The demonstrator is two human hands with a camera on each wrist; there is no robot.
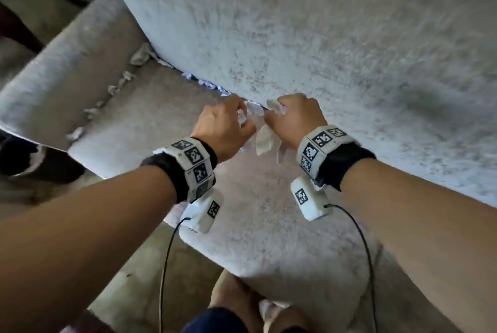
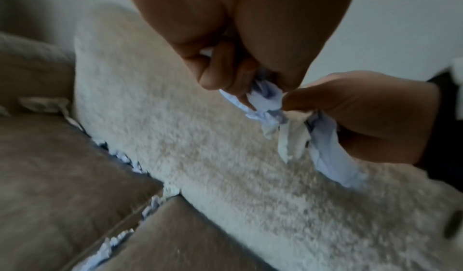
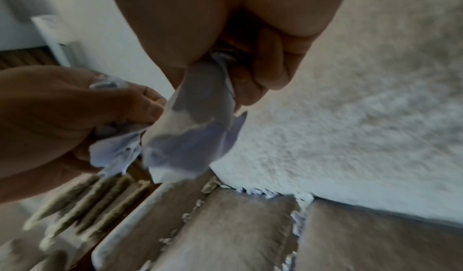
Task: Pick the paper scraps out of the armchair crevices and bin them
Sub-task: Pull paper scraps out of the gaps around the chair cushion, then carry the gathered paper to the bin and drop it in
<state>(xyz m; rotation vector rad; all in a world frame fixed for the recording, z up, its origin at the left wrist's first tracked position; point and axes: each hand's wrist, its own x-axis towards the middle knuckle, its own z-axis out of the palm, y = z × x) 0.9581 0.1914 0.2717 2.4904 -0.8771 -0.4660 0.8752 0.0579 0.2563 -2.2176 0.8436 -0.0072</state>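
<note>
Midway: left hand (image 1: pixel 223 124) and right hand (image 1: pixel 295 120) each clutch crumpled white paper scraps (image 1: pixel 265 137), while more scraps (image 1: pixel 118 85) line the grey plush armchair's crevice (image 1: pixel 207 85), centre-left.

Home, prob. living rm. Big upholstered armchair (image 1: pixel 309 36) in pale nubby fabric w/ padded armrest (image 1: pixel 67 69) and separate seat cushion (image 1: pixel 166 106): domestic furniture, not office or shop kit. Paper scraps (image 1: pixel 207 84) wedged along seat crevices. Plain white wall (image 3: pixel 82 8) behind in wrist views. Brown floor (image 1: pixel 139 273) below seat front. White-framed fixture (image 3: pixel 53 35) at wall in right wrist view, too blurred to name. Dark furniture legs (image 1: pixel 16 28) at upper left in head view, beside chair. Soft daylight-type lighting, no worktop, tools or lab gear in sight.
</note>
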